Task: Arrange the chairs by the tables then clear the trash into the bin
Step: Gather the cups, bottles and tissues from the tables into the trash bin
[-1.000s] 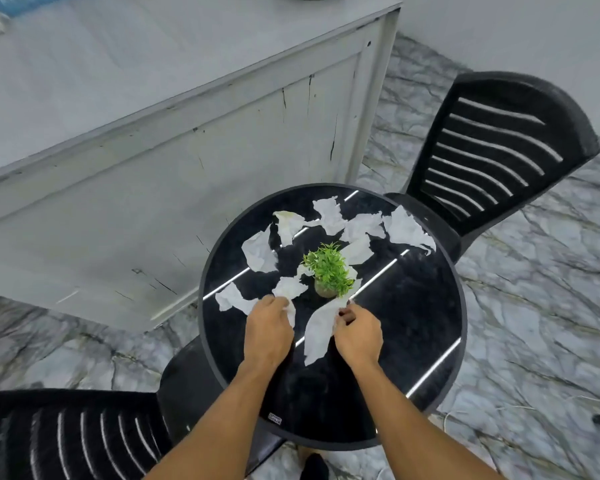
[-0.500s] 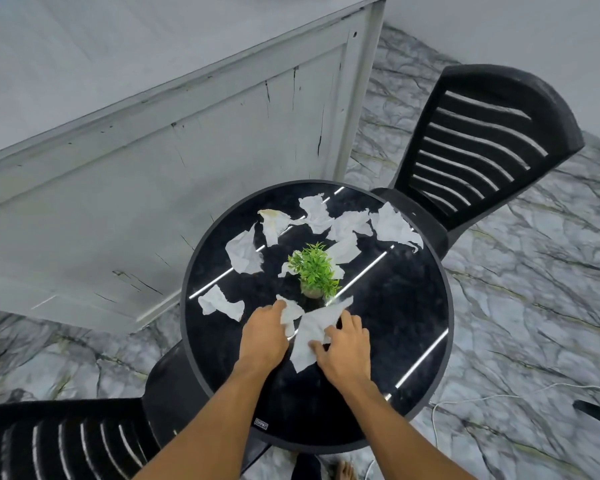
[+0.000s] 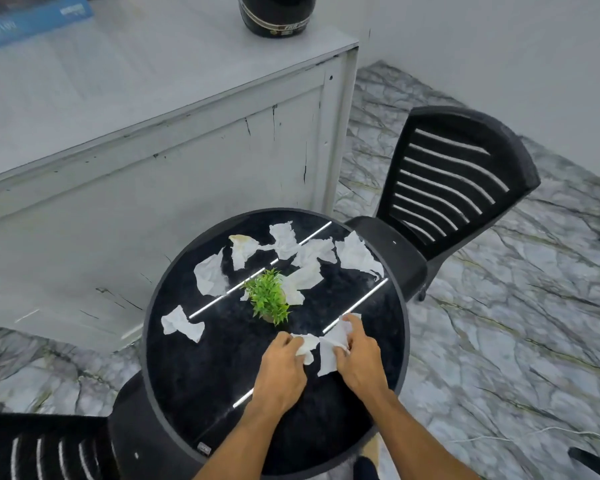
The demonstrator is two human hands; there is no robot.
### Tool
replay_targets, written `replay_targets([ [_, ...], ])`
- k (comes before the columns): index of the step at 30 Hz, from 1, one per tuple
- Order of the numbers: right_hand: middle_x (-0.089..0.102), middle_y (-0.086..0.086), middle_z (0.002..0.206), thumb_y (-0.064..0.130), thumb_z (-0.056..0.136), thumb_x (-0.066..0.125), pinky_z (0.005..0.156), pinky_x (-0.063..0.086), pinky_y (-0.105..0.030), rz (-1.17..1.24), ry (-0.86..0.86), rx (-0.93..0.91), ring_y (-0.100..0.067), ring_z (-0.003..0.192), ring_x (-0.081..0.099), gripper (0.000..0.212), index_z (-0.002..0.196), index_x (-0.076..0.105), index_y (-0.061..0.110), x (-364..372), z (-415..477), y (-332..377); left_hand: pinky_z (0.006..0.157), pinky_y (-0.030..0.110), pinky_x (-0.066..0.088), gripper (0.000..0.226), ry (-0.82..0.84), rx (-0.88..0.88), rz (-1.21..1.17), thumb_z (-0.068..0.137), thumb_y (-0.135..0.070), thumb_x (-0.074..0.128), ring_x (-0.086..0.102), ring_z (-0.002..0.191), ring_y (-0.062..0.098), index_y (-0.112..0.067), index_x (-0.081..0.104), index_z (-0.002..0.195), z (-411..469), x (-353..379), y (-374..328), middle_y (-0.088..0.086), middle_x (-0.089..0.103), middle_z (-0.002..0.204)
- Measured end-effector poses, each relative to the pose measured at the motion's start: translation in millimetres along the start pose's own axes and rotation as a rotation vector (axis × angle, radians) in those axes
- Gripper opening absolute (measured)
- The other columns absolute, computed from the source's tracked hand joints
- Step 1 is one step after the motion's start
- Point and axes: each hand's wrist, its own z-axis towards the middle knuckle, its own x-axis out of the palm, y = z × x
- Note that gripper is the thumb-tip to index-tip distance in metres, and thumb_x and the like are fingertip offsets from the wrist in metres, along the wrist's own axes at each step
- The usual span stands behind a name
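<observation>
Floor: grey marble-patterned tiles (image 3: 499, 306) run under everything, with a pale wall at the upper right.
Table: round black table (image 3: 194, 393) with a glossy top, seen from above at the middle of the view.
Left hand: left hand (image 3: 283, 370) lies low on the table top, fingers curled around a crumpled white tissue (image 3: 307, 344).
Right hand: right hand (image 3: 359, 356) sits just beside the left, pinching a larger white tissue sheet (image 3: 328, 355) whose lower end hangs flat on the table.
Gap between hands: the two tissues touch or nearly touch; which one cannot be told.
Plant: small green potted plant (image 3: 269, 297) stands upright just beyond the hands, near the table's centre.
Loose trash: one tissue scrap (image 3: 181, 323) lies alone at the left edge; more tissue pieces (image 3: 312, 252) spread in an arc across the far half, behind the plant.
Chairs: slatted black chair (image 3: 454, 181) stands at the far right, its seat tucked against the table rim; second black chair (image 3: 45, 448) shows at the lower left, close to the table.
Counter: grey-white counter (image 3: 153, 150) stands behind the table, its front panel scuffed.
On the counter: black rounded helmet-like object (image 3: 276, 13) at the top edge, blue box (image 3: 32, 19) at the upper left corner.
</observation>
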Motion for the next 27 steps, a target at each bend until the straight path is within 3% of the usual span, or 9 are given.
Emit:
replay_targets([
  [3, 0.061, -0.003, 0.079, 0.008, 0.087, 0.057, 0.063, 0.046, -0.023, -0.016, 0.049, 0.024, -0.013, 0.07, 0.059, 0.066, 0.141, 0.039, 0.041, -29, 20, -15, 0.082, 0.023, 0.05, 0.023, -0.062, -0.051, -0.015, 0.09, -0.007, 0.056, 0.057, 0.09, 0.009, -0.012, 0.068, 0.109, 13, 11, -32, -0.012, 0.05, 0.111],
  [6, 0.064, -0.005, 0.1, 0.006, 0.089, 0.057, 0.082, 0.05, -0.03, -0.15, 0.098, -0.058, -0.019, 0.091, 0.062, 0.025, 0.11, 0.072, 0.009, -60, 38, -25, 0.09, 0.02, 0.047, 0.026, -0.111, -0.106, -0.025, 0.091, -0.009, 0.056, 0.057, 0.098, 0.006, -0.014, 0.067, 0.113, 24, 26, -60, -0.014, 0.053, 0.115],
  [9, 0.047, 0.009, 0.127, 0.009, 0.093, 0.06, 0.097, 0.044, -0.024, -0.155, 0.077, -0.106, -0.008, 0.105, 0.053, 0.019, 0.102, 0.076, 0.006, -85, 54, -36, 0.091, 0.028, 0.05, 0.026, -0.177, -0.141, -0.055, 0.089, -0.007, 0.054, 0.058, 0.098, 0.009, -0.017, 0.068, 0.109, 41, 35, -85, -0.011, 0.06, 0.108],
  [10, 0.047, 0.012, 0.127, 0.008, 0.092, 0.061, 0.098, 0.042, -0.023, -0.143, 0.071, -0.119, -0.005, 0.107, 0.051, 0.017, 0.098, 0.076, 0.006, -92, 60, -39, 0.09, 0.028, 0.05, 0.025, -0.204, -0.153, -0.066, 0.09, -0.005, 0.053, 0.058, 0.096, 0.01, -0.016, 0.068, 0.107, 46, 37, -93, -0.01, 0.061, 0.105],
  [13, 0.067, 0.007, 0.09, 0.006, 0.087, 0.062, 0.077, 0.048, -0.026, -0.124, 0.071, -0.167, -0.012, 0.086, 0.062, 0.013, 0.085, 0.074, 0.012, -105, 76, -35, 0.092, 0.02, 0.043, 0.027, -0.269, -0.193, -0.067, 0.091, -0.005, 0.054, 0.057, 0.104, 0.013, -0.014, 0.067, 0.114, 60, 36, -111, -0.007, 0.061, 0.111],
  [17, 0.06, -0.001, 0.088, 0.011, 0.09, 0.059, 0.074, 0.051, -0.031, -0.141, 0.125, -0.197, -0.019, 0.082, 0.056, 0.037, 0.117, 0.06, 0.035, -109, 92, -18, 0.1, 0.017, 0.035, 0.034, -0.302, -0.256, -0.051, 0.092, -0.006, 0.056, 0.055, 0.116, 0.015, -0.011, 0.064, 0.124, 78, 34, -112, -0.002, 0.061, 0.122],
  [20, 0.064, -0.008, 0.086, 0.007, 0.089, 0.058, 0.074, 0.054, -0.038, -0.216, 0.08, -0.255, -0.026, 0.084, 0.06, 0.013, 0.091, 0.071, 0.006, -102, 117, -12, 0.101, 0.015, 0.032, 0.033, -0.322, -0.284, -0.03, 0.091, -0.006, 0.057, 0.051, 0.121, 0.016, -0.01, 0.064, 0.123, 90, 31, -105, 0.0, 0.06, 0.126],
  [23, 0.057, 0.006, 0.103, 0.012, 0.091, 0.063, 0.08, 0.045, -0.017, -0.248, 0.074, -0.29, -0.011, 0.1, 0.053, 0.016, 0.096, 0.078, 0.014, -102, 140, -5, 0.108, 0.019, 0.034, 0.033, -0.332, -0.298, -0.006, 0.093, -0.008, 0.057, 0.037, 0.135, 0.016, -0.01, 0.061, 0.126, 104, 30, -97, 0.001, 0.047, 0.141],
  [27, 0.039, 0.004, 0.149, 0.014, 0.091, 0.064, 0.108, 0.038, -0.027, -0.377, 0.115, -0.304, -0.014, 0.138, 0.033, 0.019, 0.105, 0.076, 0.017, -99, 171, 2, 0.109, 0.017, 0.026, 0.032, -0.282, -0.261, 0.052, 0.094, -0.008, 0.053, 0.02, 0.14, 0.016, -0.013, 0.06, 0.125, 131, 28, -83, 0.004, 0.032, 0.154],
])
